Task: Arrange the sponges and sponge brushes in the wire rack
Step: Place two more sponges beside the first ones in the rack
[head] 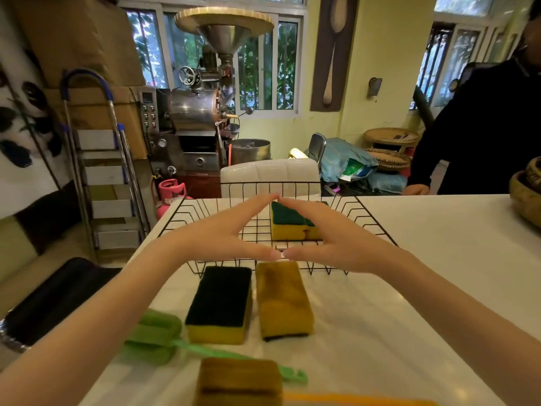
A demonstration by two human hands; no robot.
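Note:
A black wire rack [187, 210] stands on the white table and holds yellow sponges with green scrub tops [288, 224]. Above the rack, my left hand [218, 232] and my right hand [330, 234] are flat and empty, with index fingertips touching at the top and thumb tips touching below. In front of the rack lie a sponge with its dark scrub side up [221, 304] and a yellow sponge [282, 300] with its scrub side down. Nearer me lie a green sponge brush [155, 336], a brownish sponge [238, 382] and an orange handle [351, 399].
The white table [424, 288] runs right to a woven basket [527, 194] at its far right edge. A person in black stands behind the right side, a hand [415, 189] by the table's far edge. A white chair back [269, 174] rises behind the rack; a stepladder [102, 171] stands left.

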